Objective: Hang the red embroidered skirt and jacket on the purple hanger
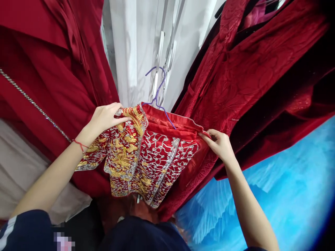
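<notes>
A red garment with gold and silver embroidery (146,157) hangs on a thin purple wire hanger (158,94) between other hanging clothes. My left hand (106,116) is closed on the garment's upper left edge, the fingers curled over the embroidered panel. My right hand (220,143) pinches the red waistband at its upper right corner. A red string circles my left wrist. The garment is stretched between both hands, and its inner red lining shows at the top.
Dark red dresses hang at the left (52,69) and right (256,76), close on both sides. A white garment (136,45) hangs behind. A beaded strap (34,103) crosses the left dress. Blue patterned floor (274,195) lies at the lower right.
</notes>
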Demonstrator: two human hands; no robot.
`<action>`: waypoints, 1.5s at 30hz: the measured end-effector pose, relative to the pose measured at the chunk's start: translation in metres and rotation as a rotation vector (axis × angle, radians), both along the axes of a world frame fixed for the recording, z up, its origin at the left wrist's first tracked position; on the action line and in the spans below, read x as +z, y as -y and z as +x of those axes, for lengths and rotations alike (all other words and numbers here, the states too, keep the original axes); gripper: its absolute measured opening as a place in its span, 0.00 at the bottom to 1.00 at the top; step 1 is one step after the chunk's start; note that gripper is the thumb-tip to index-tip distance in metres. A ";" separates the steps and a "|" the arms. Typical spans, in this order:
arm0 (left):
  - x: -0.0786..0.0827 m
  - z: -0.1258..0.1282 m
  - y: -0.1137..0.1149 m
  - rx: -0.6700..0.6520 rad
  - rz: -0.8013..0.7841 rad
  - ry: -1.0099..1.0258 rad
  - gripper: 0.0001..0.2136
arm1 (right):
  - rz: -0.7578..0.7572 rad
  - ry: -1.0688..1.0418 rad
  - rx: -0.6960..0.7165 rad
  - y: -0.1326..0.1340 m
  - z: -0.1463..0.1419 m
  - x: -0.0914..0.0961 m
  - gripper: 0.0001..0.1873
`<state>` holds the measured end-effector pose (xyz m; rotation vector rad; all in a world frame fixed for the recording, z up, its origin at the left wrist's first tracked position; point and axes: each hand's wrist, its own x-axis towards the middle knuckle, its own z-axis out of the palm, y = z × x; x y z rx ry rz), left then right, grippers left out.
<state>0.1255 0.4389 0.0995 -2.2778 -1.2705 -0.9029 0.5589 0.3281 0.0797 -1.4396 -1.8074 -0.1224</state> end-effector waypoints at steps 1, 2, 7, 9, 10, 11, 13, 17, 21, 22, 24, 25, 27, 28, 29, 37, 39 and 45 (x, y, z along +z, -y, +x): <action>-0.003 0.007 0.006 -0.005 0.066 0.024 0.23 | 0.050 -0.011 0.017 0.002 0.000 -0.003 0.22; -0.005 0.019 0.014 -0.019 0.146 0.057 0.23 | 0.107 -0.027 0.010 0.003 -0.001 -0.007 0.20; -0.014 0.112 0.059 -0.285 0.452 -0.035 0.11 | 0.205 -0.143 -0.096 -0.007 -0.014 -0.019 0.17; -0.015 0.147 0.066 -0.334 0.411 -0.145 0.14 | 0.192 -0.184 -0.059 -0.009 -0.018 -0.016 0.18; -0.015 0.158 0.066 -0.345 0.375 -0.181 0.15 | 0.187 -0.205 -0.041 -0.009 -0.019 -0.013 0.19; -0.015 0.166 0.065 -0.349 0.334 -0.204 0.17 | 0.176 -0.226 -0.026 -0.007 -0.018 -0.010 0.20; -0.015 0.172 0.060 -0.356 0.275 -0.209 0.18 | 0.120 -0.263 0.002 0.000 -0.013 -0.008 0.19; -0.013 0.167 0.052 -0.366 0.252 -0.100 0.17 | -0.023 -0.261 0.057 0.017 0.004 -0.013 0.14; -0.007 0.172 0.046 -0.312 0.228 -0.035 0.19 | 0.182 -0.278 -0.057 0.024 0.009 -0.005 0.13; -0.006 0.175 0.044 -0.296 0.225 -0.036 0.20 | 0.266 -0.265 -0.104 0.026 0.009 0.001 0.13; -0.004 0.181 0.041 -0.264 0.222 -0.045 0.21 | 0.398 -0.187 -0.198 0.030 0.007 0.016 0.13; -0.004 0.184 0.040 -0.246 0.221 -0.048 0.22 | 0.431 -0.129 -0.243 0.033 0.007 0.023 0.12; -0.006 0.188 0.039 -0.213 0.221 -0.048 0.23 | 0.420 -0.013 -0.314 0.040 0.007 0.031 0.11; -0.007 0.189 0.039 -0.206 0.223 -0.047 0.23 | 0.388 0.030 -0.337 0.043 0.007 0.031 0.12; -0.009 0.188 0.040 -0.208 0.226 -0.043 0.22 | 0.349 0.055 -0.349 0.046 0.008 0.028 0.14; -0.001 0.144 0.038 -0.279 0.299 0.052 0.29 | 0.197 -0.181 -0.277 0.057 0.004 -0.034 0.22; 0.009 0.132 0.030 -0.265 0.295 0.074 0.30 | 0.209 -0.254 -0.225 0.062 0.001 -0.044 0.21; 0.036 0.109 -0.004 -0.390 0.228 -0.025 0.19 | 0.202 -0.364 -0.250 0.074 -0.005 -0.057 0.14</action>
